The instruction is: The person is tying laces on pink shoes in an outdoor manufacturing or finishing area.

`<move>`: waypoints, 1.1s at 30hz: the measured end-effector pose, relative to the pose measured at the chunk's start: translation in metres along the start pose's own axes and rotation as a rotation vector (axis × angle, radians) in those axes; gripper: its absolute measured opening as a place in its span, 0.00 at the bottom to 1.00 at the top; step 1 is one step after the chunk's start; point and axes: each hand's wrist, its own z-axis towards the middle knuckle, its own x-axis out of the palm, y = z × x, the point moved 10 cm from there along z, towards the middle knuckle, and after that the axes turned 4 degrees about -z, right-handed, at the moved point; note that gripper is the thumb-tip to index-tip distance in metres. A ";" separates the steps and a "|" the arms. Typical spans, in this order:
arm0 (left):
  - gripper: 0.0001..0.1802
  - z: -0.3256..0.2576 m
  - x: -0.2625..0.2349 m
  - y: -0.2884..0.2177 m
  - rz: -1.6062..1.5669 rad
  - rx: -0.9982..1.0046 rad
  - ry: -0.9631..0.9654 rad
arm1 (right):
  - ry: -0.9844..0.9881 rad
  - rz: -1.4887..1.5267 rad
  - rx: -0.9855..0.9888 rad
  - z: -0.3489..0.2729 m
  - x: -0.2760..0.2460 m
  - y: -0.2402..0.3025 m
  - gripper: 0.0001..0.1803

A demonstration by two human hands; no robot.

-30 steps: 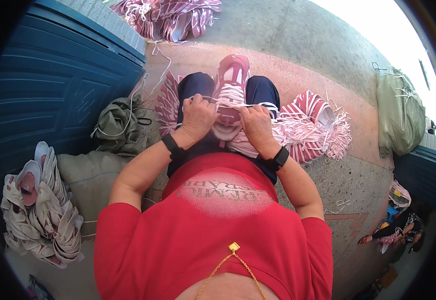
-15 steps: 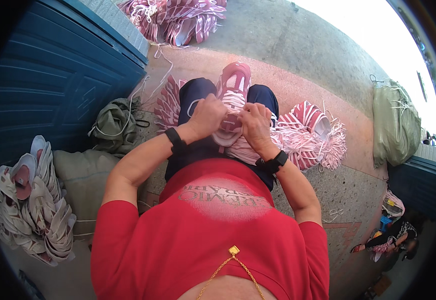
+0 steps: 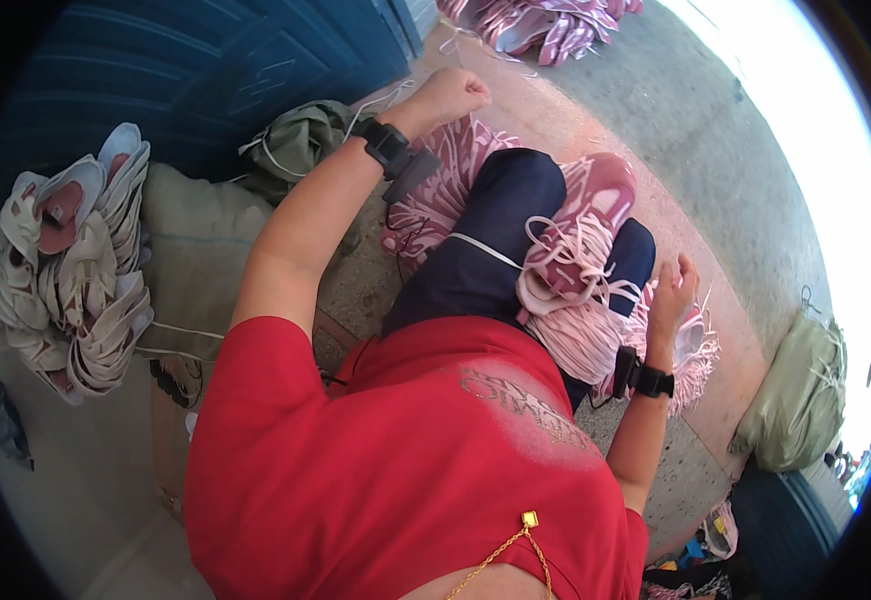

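A pink sneaker upper (image 3: 598, 190) rests on my lap between my knees, toe pointing away, its pale laces loosely crossed with a loop standing at the left. My left hand (image 3: 453, 98), fingers curled closed, is raised beyond my left knee, above a fanned stack of pink uppers (image 3: 436, 190); whatever may be in it is hidden. My right hand (image 3: 672, 295) is beside my right knee with its fingers apart and nothing seen in them. Below the upper hangs a thick hank of pink laces (image 3: 586, 340). One white lace (image 3: 486, 248) stretches over my left thigh.
More pink uppers (image 3: 701, 345) lie right of my knee, and another heap (image 3: 546, 25) is at the far top. White uppers (image 3: 71, 270) are piled at the left beside a stuffed sack (image 3: 201, 235). A green sack (image 3: 801, 390) stands right. A blue door (image 3: 226, 80) is at upper left.
Both hands have left the laces: the left went up and to the left, the right out to the right with fingers spreading. The view has turned, and the upper tilts to the right.
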 end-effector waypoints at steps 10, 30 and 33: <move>0.09 0.036 -0.058 0.276 -0.172 -0.457 -0.235 | 0.181 -0.116 0.118 -0.014 0.016 -0.071 0.22; 0.21 0.093 0.048 0.379 -0.220 -0.946 -0.160 | 0.561 0.027 0.155 0.039 0.121 0.086 0.50; 0.20 0.041 0.025 0.357 -0.391 -0.793 -0.327 | 0.477 0.090 0.089 0.045 0.122 0.097 0.50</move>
